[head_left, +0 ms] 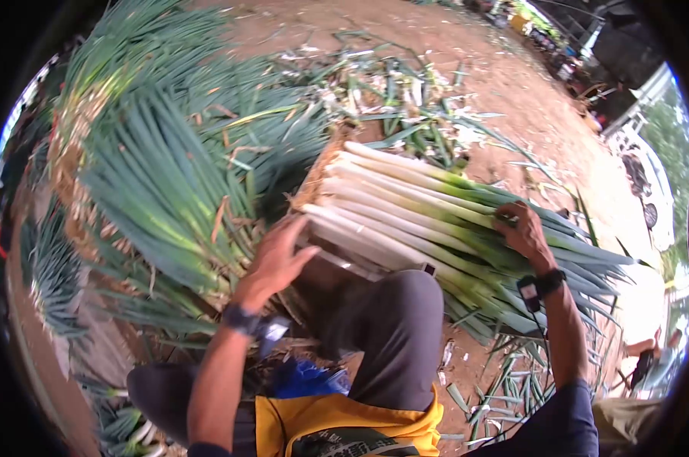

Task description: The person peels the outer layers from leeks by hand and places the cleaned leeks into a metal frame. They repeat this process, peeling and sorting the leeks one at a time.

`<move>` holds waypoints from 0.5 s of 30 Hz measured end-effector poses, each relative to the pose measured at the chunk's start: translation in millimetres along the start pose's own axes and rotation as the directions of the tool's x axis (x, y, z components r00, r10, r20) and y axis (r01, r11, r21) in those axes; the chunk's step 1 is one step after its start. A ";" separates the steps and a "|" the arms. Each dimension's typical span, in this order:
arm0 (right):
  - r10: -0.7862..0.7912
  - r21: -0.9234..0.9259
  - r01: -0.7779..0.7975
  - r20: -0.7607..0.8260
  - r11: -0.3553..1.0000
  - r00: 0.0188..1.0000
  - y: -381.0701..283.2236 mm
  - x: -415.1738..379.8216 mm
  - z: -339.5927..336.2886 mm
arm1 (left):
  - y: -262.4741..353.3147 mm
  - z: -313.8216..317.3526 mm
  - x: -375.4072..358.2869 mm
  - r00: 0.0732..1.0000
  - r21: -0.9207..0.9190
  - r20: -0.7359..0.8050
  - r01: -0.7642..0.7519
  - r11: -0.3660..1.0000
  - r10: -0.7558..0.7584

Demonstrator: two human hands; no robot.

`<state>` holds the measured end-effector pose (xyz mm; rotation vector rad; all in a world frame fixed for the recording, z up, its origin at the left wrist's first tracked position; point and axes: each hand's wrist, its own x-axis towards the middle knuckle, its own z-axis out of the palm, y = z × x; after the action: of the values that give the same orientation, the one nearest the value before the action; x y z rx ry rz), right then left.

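A bundle of long trimmed leeks (405, 206) lies across my raised knee (394, 320), white stems to the left, green leaves fanning right. My left hand (276, 259) is open, fingers spread, touching the root end of the white stems. My right hand (521, 228) rests on the green part of the bundle, fingers curled down onto the leaves. Both wrists wear dark bands.
A big heap of untrimmed leeks (161, 183) fills the left side. Cut leaf scraps (405, 91) litter the bare brown earth behind and under my right arm. Another person (649, 358) crouches at far right. Vehicles stand beyond.
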<state>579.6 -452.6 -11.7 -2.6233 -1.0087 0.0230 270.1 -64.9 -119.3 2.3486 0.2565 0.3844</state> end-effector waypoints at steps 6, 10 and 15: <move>0.056 0.047 -0.061 0.095 0.997 0.994 -4.0 15.3 -0.1 | -24.2 -76.2 -74.9 0.944 0.038 0.003 0.328 0.944 -0.329; 0.133 0.067 -0.136 0.045 0.988 0.990 5.6 25.5 10.3 | -24.5 -110.2 -112.5 0.945 0.083 -0.025 0.328 0.941 -0.327; 0.434 0.591 -0.371 0.039 0.716 0.900 22.9 49.8 2.5 | -27.5 -143.7 -148.3 0.899 -0.082 -0.050 0.431 0.899 -0.436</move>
<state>631.4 -435.2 -16.1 -2.1701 -0.2870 0.2591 79.6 3.1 -69.2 2.1326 0.7717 0.2464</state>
